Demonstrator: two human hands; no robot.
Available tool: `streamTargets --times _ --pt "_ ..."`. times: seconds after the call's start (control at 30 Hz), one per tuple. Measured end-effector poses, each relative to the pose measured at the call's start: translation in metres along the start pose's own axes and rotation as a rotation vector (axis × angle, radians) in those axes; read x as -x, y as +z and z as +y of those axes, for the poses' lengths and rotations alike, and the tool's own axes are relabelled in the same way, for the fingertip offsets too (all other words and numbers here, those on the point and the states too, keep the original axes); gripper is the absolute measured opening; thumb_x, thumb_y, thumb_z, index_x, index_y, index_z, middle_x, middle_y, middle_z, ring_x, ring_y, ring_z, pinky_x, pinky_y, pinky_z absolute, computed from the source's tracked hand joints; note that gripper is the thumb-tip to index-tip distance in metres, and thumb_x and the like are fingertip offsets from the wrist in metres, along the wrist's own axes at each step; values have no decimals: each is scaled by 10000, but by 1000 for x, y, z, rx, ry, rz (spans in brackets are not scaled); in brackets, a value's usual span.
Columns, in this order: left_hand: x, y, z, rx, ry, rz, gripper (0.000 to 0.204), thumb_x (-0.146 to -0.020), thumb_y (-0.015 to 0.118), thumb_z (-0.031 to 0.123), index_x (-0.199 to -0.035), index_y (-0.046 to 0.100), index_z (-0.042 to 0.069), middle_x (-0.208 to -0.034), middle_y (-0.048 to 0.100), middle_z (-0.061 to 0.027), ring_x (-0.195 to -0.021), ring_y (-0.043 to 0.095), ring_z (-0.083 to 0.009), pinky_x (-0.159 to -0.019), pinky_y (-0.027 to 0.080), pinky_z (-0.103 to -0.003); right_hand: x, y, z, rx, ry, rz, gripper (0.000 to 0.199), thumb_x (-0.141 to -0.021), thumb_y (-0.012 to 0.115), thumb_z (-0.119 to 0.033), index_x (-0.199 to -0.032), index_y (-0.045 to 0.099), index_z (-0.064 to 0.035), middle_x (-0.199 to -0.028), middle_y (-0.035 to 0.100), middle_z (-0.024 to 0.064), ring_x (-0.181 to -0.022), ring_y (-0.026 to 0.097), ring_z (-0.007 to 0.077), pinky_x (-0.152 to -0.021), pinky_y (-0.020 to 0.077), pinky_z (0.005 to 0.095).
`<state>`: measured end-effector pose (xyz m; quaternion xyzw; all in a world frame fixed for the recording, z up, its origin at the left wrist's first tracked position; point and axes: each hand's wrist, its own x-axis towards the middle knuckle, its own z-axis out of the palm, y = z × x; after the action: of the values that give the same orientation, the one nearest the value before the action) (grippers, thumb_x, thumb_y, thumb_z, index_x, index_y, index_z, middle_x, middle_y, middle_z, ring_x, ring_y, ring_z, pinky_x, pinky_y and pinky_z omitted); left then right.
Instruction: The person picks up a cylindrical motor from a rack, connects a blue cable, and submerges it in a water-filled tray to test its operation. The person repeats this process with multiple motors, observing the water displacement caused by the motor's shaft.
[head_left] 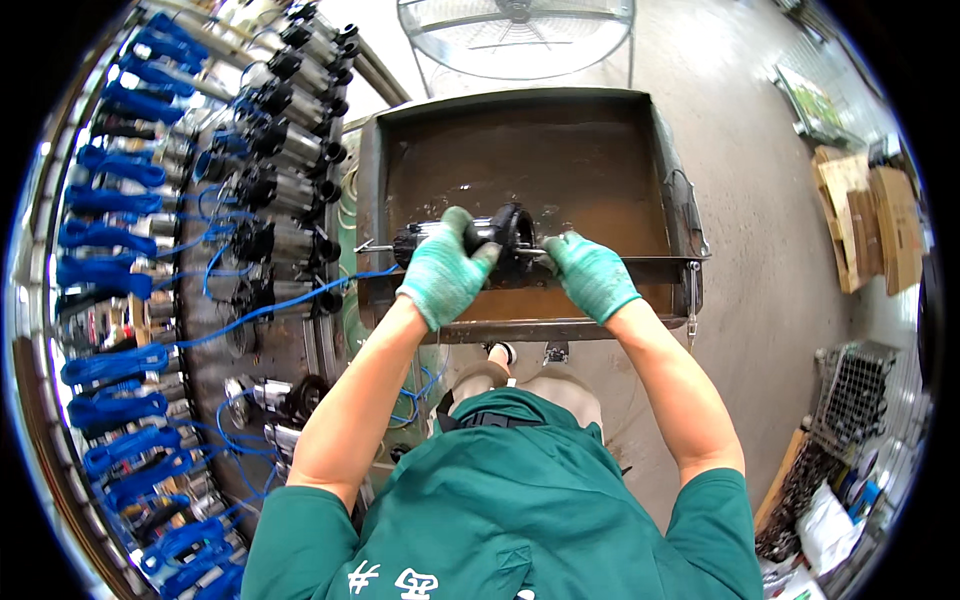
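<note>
A submersible pump with a silver cylindrical body [483,234] and black ends lies sideways over a dark metal tray [520,95] of brown water [520,150]. My left hand [447,272], in a green glove, is closed around its body, thumb on the near side. At the pump's open black right end, my gloved right hand [592,275] pinches a thin metal rod [530,251] that sticks out there. Its fingertips are partly hidden. A blue cable [310,295] runs from the left towards the pump's left end. A bar crosses the tray beneath the pump.
On the left, a bench holds rows of similar pumps [285,190] and coiled blue cables [112,283]. A large floor fan [515,40] stands beyond the tray. Flattened cardboard [895,230] and a wire basket [853,395] are at the right. My shoes show below the tray.
</note>
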<state>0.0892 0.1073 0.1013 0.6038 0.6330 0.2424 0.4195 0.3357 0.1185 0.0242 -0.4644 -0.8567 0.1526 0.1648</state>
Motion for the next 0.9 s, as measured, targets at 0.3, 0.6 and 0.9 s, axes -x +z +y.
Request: streamTargets --times 0.3,0.6,0.9 --pt "55 34 31 -161 -59 -11 393 -864 828 234 -1026 563 -6 -856 693 -213 -816 701 -381 -744 543 -462 57 23 -1 -234 -50 53 146 -988 668 -172 -1110 644 -95 -940 667 168 -823 679 411 -678 566 489" --pt "63 79 15 -175 -157 -102 456 -878 797 311 -1086 549 -11 -932 725 -239 -922 706 -448 -817 551 -491 101 68 30 -351 72 -68 180 -994 667 -182 -1144 676 -82 -1071 697 195 -941 679 446 -779 566 508" --pt "73 92 -8 -54 -179 -54 391 -916 783 243 -1132 560 6 -1005 736 -225 -959 722 -391 -859 559 -458 110 75 30 -327 87 -139 208 -1004 655 -234 -1162 681 -102 -1111 693 178 -962 678 434 -809 561 504"
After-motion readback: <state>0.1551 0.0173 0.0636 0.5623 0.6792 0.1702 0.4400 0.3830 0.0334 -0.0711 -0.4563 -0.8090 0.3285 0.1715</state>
